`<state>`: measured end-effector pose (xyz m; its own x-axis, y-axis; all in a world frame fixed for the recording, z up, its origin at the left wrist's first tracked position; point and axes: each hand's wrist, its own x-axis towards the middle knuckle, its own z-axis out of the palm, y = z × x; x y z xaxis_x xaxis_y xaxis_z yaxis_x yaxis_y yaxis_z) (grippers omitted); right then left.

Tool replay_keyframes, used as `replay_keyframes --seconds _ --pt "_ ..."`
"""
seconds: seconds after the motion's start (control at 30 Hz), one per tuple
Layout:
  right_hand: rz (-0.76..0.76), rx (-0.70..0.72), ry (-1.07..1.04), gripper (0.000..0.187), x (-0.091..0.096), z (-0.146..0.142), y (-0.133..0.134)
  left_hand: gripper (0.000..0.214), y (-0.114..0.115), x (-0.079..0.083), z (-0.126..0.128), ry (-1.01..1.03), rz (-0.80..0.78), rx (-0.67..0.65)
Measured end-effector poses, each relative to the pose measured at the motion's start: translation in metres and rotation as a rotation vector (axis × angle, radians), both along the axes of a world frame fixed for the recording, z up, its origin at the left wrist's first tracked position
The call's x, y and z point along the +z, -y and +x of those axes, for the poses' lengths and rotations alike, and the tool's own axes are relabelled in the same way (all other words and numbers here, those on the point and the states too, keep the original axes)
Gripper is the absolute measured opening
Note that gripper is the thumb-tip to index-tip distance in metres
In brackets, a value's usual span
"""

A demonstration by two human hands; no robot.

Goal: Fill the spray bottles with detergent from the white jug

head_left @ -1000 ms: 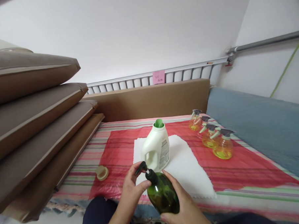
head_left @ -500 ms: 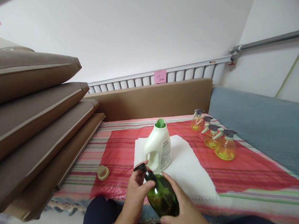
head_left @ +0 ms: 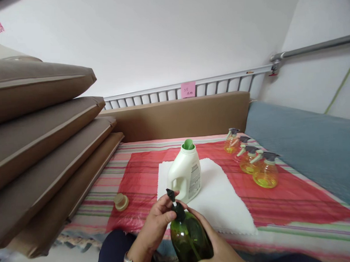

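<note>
A dark green see-through pump bottle [head_left: 189, 236] with a black pump head [head_left: 172, 196] is held low in front of me, tilted slightly. Thumb and fingers of my left hand [head_left: 157, 222] grip the black collar at its neck. Wrapped round the bottle's body from the right is my right hand [head_left: 219, 248]. Just behind the bottle a white jug [head_left: 184, 171] with a handle and a green spout stands upright without a cap on a white cloth [head_left: 221, 198]. To the left lies a pale round cap [head_left: 121, 202].
Several yellow-tinted spray bottles [head_left: 265, 175] stand in a row at the right on a red sheet [head_left: 288, 195] over striped cloth. Brown cushions [head_left: 48, 159] are stacked at the left. A brown board [head_left: 174, 117] and a radiator with a pink note [head_left: 188, 89] are behind.
The pump head has turned, its nozzle swinging from pointing left to pointing more away from me. My left hand has shifted on the collar, and the bottle is a little more upright.
</note>
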<state>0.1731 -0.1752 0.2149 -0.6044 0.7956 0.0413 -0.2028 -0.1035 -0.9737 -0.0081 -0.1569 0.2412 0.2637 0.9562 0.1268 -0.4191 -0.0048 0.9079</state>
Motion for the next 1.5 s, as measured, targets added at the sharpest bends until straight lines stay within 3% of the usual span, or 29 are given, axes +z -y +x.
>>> replay_keyframes --seconds 0.2,0.3,0.6,0.7,0.93,1.3,1.5 --pt "0.131 -0.190 0.341 0.103 -0.017 -0.001 -0.005 0.053 -0.006 -0.002 0.005 -0.059 -0.010 0.258" --pt "0.143 -0.200 0.430 0.103 -0.020 -0.002 -0.005 0.044 -0.007 -0.002 0.006 -0.082 -0.014 0.300" --pt "-0.058 -0.014 0.026 0.097 -0.002 -0.003 0.003 0.043 -0.002 0.008 -0.001 -0.064 0.000 0.069" --pt "-0.053 -0.006 0.010 0.097 0.000 -0.003 0.002 0.045 -0.002 0.010 -0.001 -0.055 0.015 0.017" --pt "0.034 -0.105 0.217 0.104 -0.014 -0.004 -0.002 0.048 -0.005 0.002 0.006 -0.089 -0.017 0.242" --pt "0.087 -0.092 0.233 0.102 -0.034 -0.002 -0.009 0.045 -0.005 0.002 0.005 -0.043 -0.057 0.180" --pt "0.071 -0.049 0.079 0.092 -0.048 -0.013 -0.020 0.052 0.000 0.004 0.000 0.050 -0.055 -0.006"
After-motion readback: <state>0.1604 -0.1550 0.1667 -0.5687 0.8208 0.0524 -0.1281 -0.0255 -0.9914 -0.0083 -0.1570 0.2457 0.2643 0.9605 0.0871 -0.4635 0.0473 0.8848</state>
